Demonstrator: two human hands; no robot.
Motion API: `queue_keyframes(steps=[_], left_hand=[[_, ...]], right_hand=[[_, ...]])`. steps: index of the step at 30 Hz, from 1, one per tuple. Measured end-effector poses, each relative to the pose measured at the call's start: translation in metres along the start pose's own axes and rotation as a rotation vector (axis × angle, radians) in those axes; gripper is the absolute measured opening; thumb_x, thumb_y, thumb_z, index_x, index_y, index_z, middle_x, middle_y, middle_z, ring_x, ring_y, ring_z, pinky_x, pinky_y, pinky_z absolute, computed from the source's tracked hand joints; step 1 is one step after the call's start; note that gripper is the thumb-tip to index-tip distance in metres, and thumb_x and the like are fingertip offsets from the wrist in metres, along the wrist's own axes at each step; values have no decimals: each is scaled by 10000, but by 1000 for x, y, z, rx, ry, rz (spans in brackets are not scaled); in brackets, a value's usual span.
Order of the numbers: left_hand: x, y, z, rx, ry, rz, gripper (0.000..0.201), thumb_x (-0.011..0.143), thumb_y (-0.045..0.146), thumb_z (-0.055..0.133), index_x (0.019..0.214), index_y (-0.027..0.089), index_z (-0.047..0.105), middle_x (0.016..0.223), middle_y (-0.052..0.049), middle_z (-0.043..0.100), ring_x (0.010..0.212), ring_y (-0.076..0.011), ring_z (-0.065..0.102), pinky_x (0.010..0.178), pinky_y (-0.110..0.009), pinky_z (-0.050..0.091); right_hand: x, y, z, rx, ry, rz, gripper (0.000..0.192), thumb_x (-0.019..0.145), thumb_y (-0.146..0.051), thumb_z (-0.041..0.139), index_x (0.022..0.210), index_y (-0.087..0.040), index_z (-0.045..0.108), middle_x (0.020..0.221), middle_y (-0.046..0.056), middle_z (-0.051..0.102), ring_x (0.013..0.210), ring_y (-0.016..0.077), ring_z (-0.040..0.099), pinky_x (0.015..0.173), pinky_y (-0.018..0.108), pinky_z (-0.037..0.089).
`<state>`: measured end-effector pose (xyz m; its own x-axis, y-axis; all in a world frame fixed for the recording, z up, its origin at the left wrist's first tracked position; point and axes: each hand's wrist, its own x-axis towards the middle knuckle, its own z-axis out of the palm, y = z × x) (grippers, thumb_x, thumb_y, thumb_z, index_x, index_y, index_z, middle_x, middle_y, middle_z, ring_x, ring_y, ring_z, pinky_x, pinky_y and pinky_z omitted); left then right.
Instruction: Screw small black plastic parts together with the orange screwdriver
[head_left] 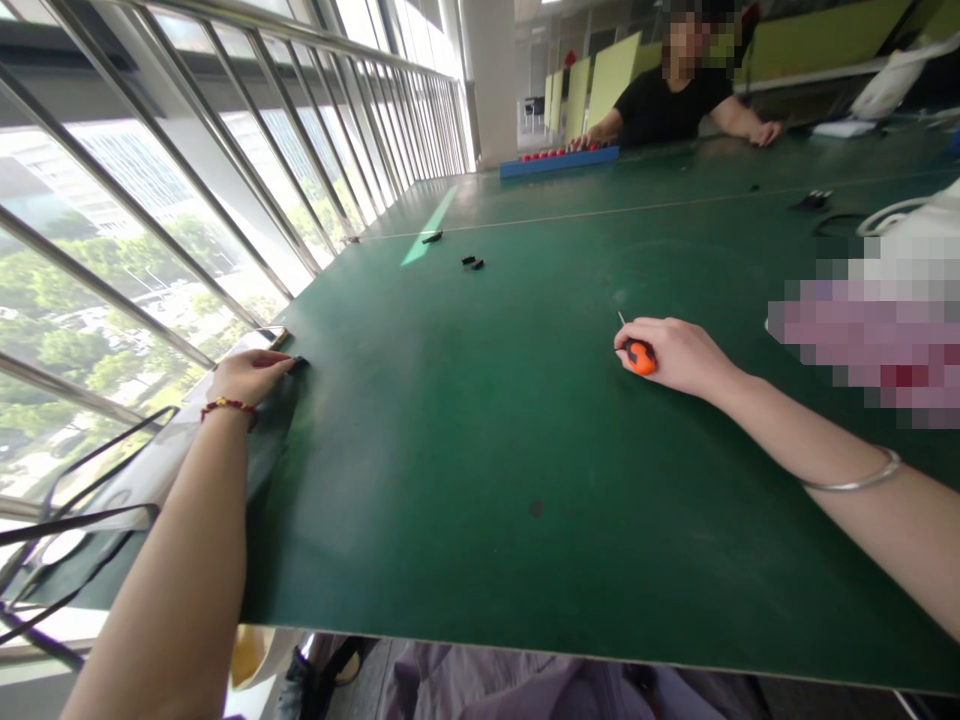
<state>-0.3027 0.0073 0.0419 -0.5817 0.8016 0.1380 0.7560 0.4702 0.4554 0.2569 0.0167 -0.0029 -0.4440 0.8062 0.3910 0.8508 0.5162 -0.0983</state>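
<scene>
My right hand (pixel 671 355) is closed around the orange and black handle of a screwdriver (pixel 642 357), and its thin metal shaft points away from me over the green table (pixel 465 450). At the table's left side, my left hand (pixel 251 375) pinches a small black piece (pixel 299 363) between thumb and fingertips, at the tabletop. What kind of piece it is, I cannot make out. Farther off, a pair of small black pieces (pixel 472 262) lies on the table, with another black piece (pixel 433 237) beyond them by a light green strip.
Metal railings (pixel 262 110) run along the left edge, beside a bag with dark straps (pixel 112 515). Across the table a person in a black top (pixel 675 105) has one hand at a blue rack with red pieces (pixel 559 163). Black items (pixel 817 200) lie at the far right.
</scene>
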Motion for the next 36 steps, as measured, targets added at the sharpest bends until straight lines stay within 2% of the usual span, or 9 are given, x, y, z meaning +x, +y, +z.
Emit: queue_keyframes(steps=[9, 17, 23, 26, 29, 32, 36], left_hand=[[2, -2, 0, 13, 3, 0, 334, 702, 352, 683, 996, 197, 716, 821, 15, 676, 738, -142, 532, 613, -219, 353], [1, -1, 2, -53, -34, 15, 364, 693, 260, 702, 1047, 175, 690, 872, 5, 690, 802, -137, 577, 705, -210, 406], [-6, 1, 4, 86, 15, 10, 349, 683, 351, 686, 1009, 227, 704, 901, -8, 700, 881, -215, 611, 683, -260, 414], [-18, 10, 7, 41, 69, 86, 328, 690, 319, 668, 988, 184, 694, 906, -33, 701, 909, -221, 619, 733, -279, 449], [-30, 25, 16, -135, 96, 189, 293, 689, 256, 656, 950, 125, 679, 899, -51, 701, 856, -171, 633, 788, -261, 486], [-43, 43, 29, -250, 55, 255, 311, 692, 286, 655, 952, 117, 676, 893, -63, 701, 811, -149, 634, 773, -249, 514], [-57, 65, 45, -270, -11, 360, 303, 704, 367, 634, 926, 168, 692, 863, -42, 704, 781, -164, 648, 766, -268, 538]], right_hand=[[1, 1, 0, -6, -9, 4, 124, 736, -217, 541, 841, -225, 606, 910, 5, 675, 754, 194, 604, 609, 291, 414], [0, 0, 0, -9, 1, 3, 122, 741, -221, 540, 842, -225, 607, 909, 7, 675, 746, 186, 601, 614, 284, 412], [0, -1, -1, -9, -3, 9, 127, 753, -237, 536, 849, -231, 619, 902, 18, 676, 741, 190, 597, 608, 282, 410], [-1, -1, -2, -3, -2, 10, 149, 751, -236, 536, 867, -236, 630, 901, 16, 674, 716, 183, 586, 600, 282, 408], [-1, -2, -2, 2, -2, 5, 150, 772, -246, 528, 877, -233, 634, 895, 19, 673, 712, 184, 586, 597, 286, 409], [-1, -5, -3, 15, 27, 10, 165, 808, -276, 513, 915, -227, 629, 920, 23, 678, 716, 188, 591, 615, 294, 429], [0, -11, -6, 78, 112, 70, 240, 822, -295, 517, 1037, -217, 591, 914, 37, 674, 718, 187, 604, 654, 300, 460]])
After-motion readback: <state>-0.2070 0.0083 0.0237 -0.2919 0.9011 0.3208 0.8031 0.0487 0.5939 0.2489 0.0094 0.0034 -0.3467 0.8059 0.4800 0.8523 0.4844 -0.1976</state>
